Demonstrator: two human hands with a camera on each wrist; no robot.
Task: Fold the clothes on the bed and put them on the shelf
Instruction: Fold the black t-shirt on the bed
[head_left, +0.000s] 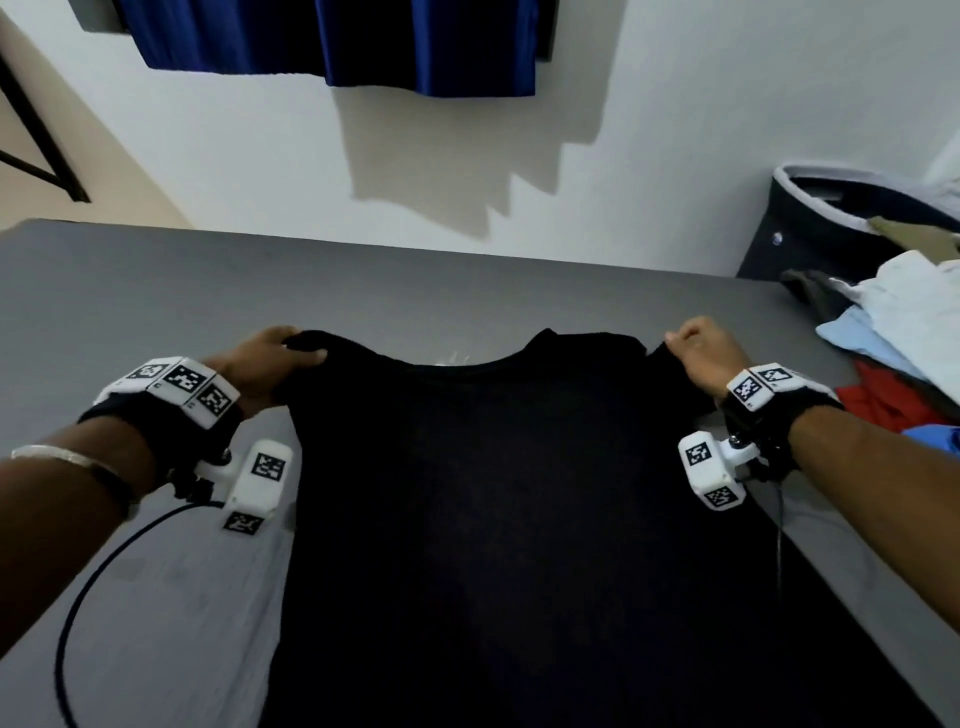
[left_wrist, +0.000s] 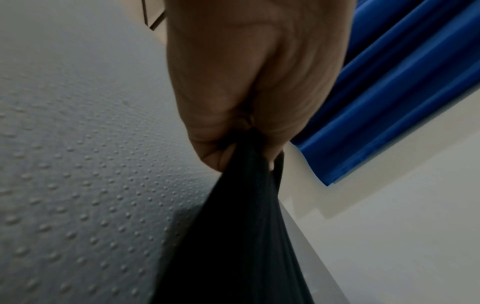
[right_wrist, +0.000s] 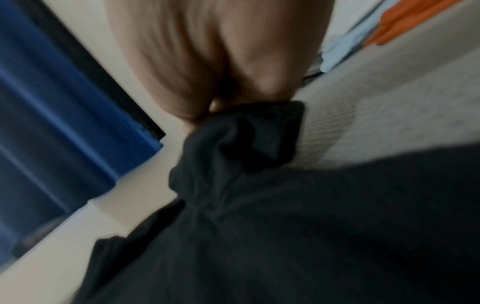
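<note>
Both grips closed tight: left hand (head_left: 270, 364) pinches one shoulder of the black shirt (head_left: 493, 493), right hand (head_left: 701, 358) the other, fabric stretched between them over the bed (head_left: 130, 291).

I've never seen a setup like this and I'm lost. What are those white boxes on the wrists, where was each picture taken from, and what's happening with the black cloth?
There is no machine here: a person wears three cameras. The wide picture comes from one on the head, looking down at both hands. The other two come from cameras worn at the wrists, probably the white patterned boxes, and look along each hand. The left hand and the right hand each grip a shoulder of a black T-shirt, fingers curled round the cloth, holding it over a grey bed. At the bed's right side lies a pile of other clothes, with a dark laundry basket behind it. A blue curtain hangs on the wall.
</note>
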